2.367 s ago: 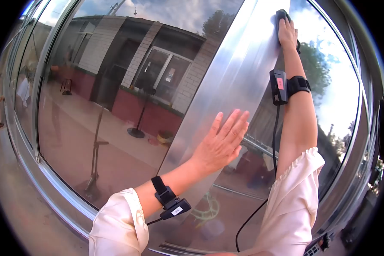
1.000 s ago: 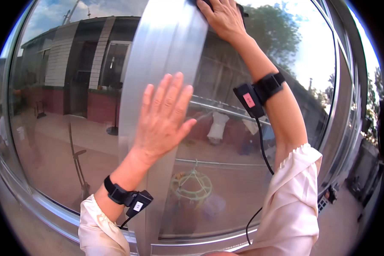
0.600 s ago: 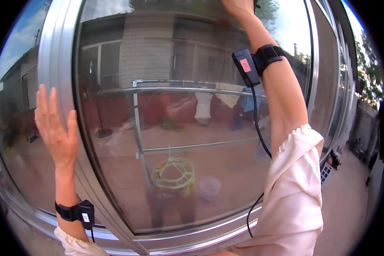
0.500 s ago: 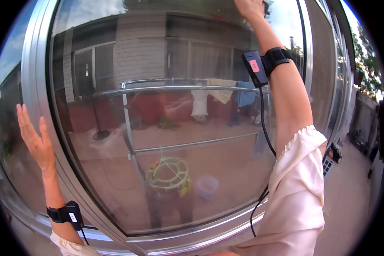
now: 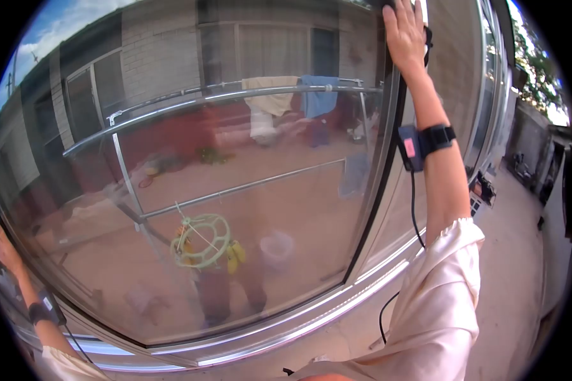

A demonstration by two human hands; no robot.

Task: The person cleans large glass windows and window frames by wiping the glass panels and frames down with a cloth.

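My right hand (image 5: 405, 35) is raised high, its fingers stretched upward along the right frame (image 5: 397, 105) of a large glass pane (image 5: 311, 228). Something dark shows beside its fingertips and wrist, but I cannot tell what it is. At the far left edge, my left hand (image 5: 3, 249) has its fingers extended near the pane's left side, with nothing visible in it. Whether it touches the glass or frame is unclear. Each forearm wears a black strap with a small box, like the right box (image 5: 410, 148), and a cable.
Seen in or through the glass are a metal drying rack (image 5: 203, 96) with a beige cloth (image 5: 270, 95) and blue cloth (image 5: 319, 95), and a round green hanger (image 5: 200, 241). A metal sill (image 5: 273, 340) runs below. A concrete passage (image 5: 508, 254) lies right.
The view has turned to the right, so the pane and rack sit further left. My right hand has shifted from over the glass to the right frame. My left hand appears lower and further left.
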